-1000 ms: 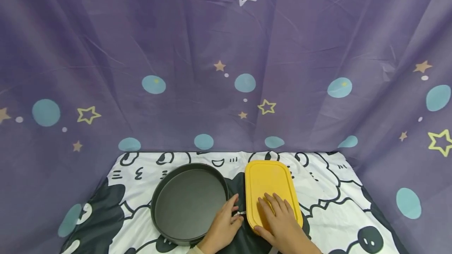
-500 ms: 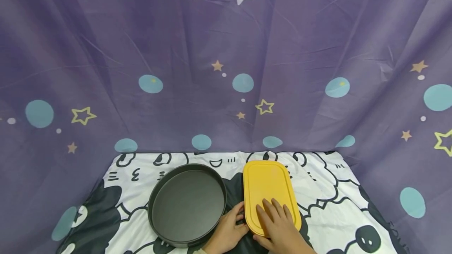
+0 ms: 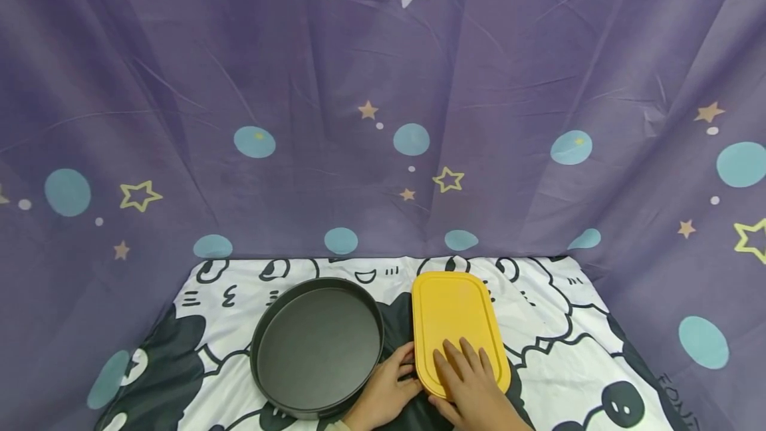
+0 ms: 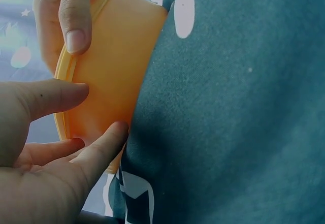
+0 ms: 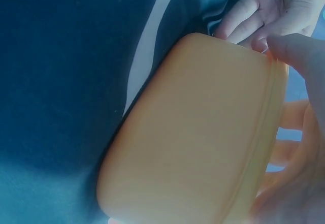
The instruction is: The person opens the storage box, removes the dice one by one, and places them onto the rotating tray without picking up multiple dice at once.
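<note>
A yellow box with a fitted lid lies lengthwise on the patterned cloth, right of a dark round baking pan. My right hand lies on the near half of the lid, fingers spread flat. Its thumb hooks over the lid rim at the near end. My left hand sits in the gap between pan and box. Its straight fingertips touch the box's left wall near the corner. The right wrist view shows the box's underside close up, with my right thumb at the rim.
A black-and-white cartoon cloth covers the table. A purple curtain with stars and dots hangs behind and wraps both sides. The pan holds nothing.
My left hand has shifted right, from the pan's rim to the box's side. My right hand has slid slightly toward the near end of the lid. Box and pan stay put.
</note>
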Motion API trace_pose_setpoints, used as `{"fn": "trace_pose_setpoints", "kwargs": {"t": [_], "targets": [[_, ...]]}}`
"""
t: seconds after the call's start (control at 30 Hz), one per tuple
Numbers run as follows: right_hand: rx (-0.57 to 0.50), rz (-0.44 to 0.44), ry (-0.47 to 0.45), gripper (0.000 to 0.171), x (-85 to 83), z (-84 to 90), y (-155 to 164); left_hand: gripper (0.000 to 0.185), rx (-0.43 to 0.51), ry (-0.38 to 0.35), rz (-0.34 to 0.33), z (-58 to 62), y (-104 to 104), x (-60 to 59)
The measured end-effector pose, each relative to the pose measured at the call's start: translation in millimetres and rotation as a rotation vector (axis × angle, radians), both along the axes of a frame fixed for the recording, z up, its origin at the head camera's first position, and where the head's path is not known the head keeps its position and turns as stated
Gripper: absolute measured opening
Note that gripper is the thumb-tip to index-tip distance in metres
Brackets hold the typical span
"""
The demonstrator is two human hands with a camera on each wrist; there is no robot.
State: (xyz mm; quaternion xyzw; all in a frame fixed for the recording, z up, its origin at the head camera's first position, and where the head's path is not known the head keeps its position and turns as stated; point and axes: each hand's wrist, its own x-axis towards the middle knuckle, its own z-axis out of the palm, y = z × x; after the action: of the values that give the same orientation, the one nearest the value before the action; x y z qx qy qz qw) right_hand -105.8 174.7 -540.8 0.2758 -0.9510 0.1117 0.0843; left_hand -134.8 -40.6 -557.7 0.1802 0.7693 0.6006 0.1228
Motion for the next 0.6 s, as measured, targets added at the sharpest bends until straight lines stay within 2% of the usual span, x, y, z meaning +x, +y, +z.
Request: {"fn": "trace_pose_setpoints", "kwargs": {"t": [0.27,0.43,0.5,0.6], "targets": [[-0.023,-0.004,0.037,0.060,2.6,4.5,0,0.066,0.052,-0.040,-0.015,0.6,1,-0.2],[-0.058,-0.008,0.114,0.055,6.5,16.8,5,0.063,0.082,-0.068,-0.033,0.7,1,-1.2],[-0.087,-0.020,0.165,0.054,8.7,24.6,9,0.061,0.080,-0.085,-0.037,1.2,0,-2.2],[-0.209,-0.015,0.232,0.052,11.3,37.7,20,0.060,0.074,-0.113,-0.042,2.4,0,-4.3]]}}
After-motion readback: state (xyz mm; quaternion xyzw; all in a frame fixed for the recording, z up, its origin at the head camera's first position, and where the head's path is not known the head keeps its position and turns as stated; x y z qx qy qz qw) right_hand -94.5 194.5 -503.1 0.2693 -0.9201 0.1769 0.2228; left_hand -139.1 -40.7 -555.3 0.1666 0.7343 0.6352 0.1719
